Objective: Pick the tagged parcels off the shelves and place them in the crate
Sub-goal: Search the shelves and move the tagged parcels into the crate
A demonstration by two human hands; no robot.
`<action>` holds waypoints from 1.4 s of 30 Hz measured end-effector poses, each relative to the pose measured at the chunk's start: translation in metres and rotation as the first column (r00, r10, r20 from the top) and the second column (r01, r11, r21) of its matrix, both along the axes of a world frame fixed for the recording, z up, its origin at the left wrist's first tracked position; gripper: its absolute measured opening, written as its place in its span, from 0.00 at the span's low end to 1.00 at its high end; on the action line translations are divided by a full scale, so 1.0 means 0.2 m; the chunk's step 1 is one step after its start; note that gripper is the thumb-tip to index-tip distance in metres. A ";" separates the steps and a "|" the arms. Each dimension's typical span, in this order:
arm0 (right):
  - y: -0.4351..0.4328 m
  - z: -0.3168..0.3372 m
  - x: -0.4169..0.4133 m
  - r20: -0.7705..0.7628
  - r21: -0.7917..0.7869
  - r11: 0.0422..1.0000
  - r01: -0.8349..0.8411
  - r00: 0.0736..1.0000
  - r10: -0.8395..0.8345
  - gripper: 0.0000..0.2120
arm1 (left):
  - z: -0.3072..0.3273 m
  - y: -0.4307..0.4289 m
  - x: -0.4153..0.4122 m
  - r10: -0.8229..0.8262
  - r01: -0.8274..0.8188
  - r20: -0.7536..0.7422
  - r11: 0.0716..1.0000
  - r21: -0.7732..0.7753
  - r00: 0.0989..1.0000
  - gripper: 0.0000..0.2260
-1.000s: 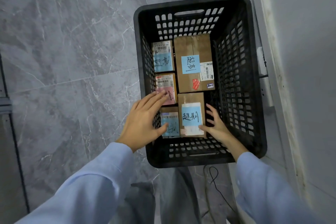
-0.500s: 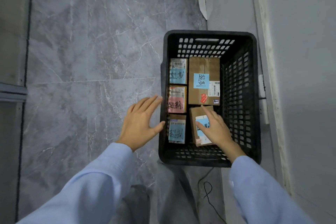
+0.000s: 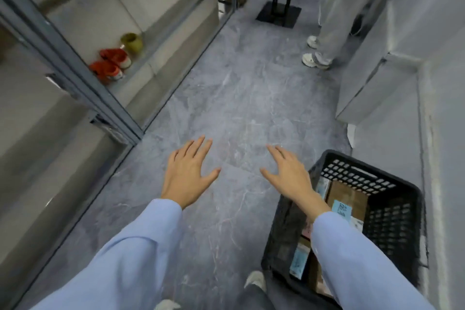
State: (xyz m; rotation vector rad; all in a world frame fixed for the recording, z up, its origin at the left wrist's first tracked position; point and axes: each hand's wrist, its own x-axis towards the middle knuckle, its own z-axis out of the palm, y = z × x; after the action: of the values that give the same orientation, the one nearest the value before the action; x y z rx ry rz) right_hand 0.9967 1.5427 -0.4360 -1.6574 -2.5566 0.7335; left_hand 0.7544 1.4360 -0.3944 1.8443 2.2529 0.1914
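The black slatted crate stands on the floor at the lower right, against the wall. Inside lie several brown cardboard parcels with blue tags; the largest parcel shows a blue tag on top. My right forearm hides part of the crate's contents. My left hand hovers over the grey floor, fingers spread, holding nothing. My right hand floats just left of the crate's far corner, also spread and holding nothing.
Metal shelving runs along the left, with red shoes and an olive pot on a low shelf. Another person's legs stand ahead on the right, near a black stand base. A white cabinet lines the right wall.
My right hand left the parcel in the crate and both hands lifted out over the floor. My view swung up and left, from the crate to the aisle.
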 end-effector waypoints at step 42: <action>-0.85 2.21 -3.93 -0.063 0.730 0.321 -0.604 0.408 0.911 0.35 | 1.86 -1.58 -2.93 0.893 -0.657 -0.260 0.447 0.608 0.367 0.37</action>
State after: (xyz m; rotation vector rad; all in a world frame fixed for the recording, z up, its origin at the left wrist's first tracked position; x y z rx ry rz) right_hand 0.2110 1.3724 0.0050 0.1224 -2.6219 0.1379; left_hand 0.1674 1.1205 -0.0215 0.6768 3.6570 0.3279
